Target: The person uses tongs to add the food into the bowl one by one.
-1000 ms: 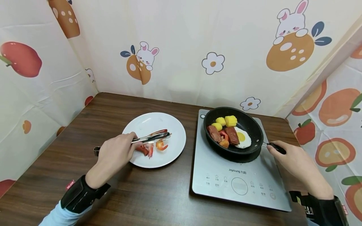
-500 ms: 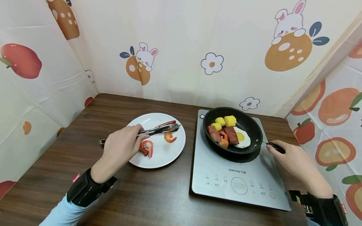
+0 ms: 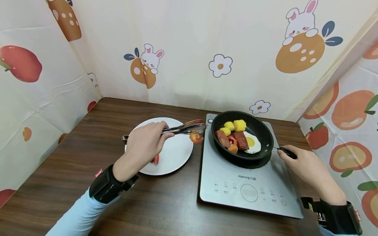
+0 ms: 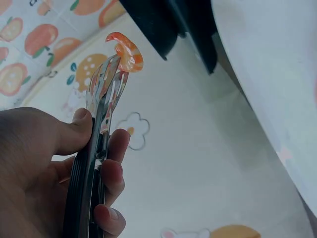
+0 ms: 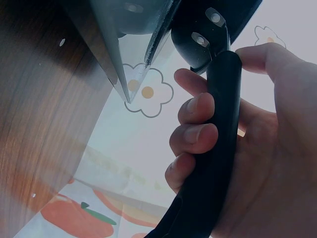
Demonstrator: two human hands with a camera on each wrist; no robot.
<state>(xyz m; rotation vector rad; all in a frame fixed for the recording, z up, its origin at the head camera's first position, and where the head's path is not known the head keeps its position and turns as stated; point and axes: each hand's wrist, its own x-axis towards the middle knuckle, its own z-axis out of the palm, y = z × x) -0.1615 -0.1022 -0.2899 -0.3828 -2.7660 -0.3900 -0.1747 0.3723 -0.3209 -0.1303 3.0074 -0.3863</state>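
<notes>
My left hand (image 3: 144, 145) grips metal tongs (image 3: 186, 128) with dark handles, thumb on one side and fingers curled on the other. A curled orange-and-white shrimp (image 3: 195, 137) is pinched at their tips, just past the right rim of the white plate (image 3: 178, 155). The left wrist view shows the shrimp (image 4: 130, 55) at the tongs' ends. My right hand (image 3: 308, 168) holds the black handle (image 3: 288, 153) of the frying pan (image 3: 260, 127); in the right wrist view the fingers wrap round this handle (image 5: 220, 124). Inside the pan are corn pieces (image 3: 240, 125), browned meat (image 3: 241, 141) and a fried egg (image 3: 254, 145).
The pan sits on a silver induction cooker (image 3: 218, 186) with a touch panel. Red food (image 3: 156, 160) on the plate is partly hidden behind my left hand. Patterned cloth (image 3: 186, 65) encloses the wooden table (image 3: 171, 206) at the back and sides.
My left hand has moved right with the tongs, carrying the shrimp up off the plate toward the pan. The right hand and the pan stay where they were.
</notes>
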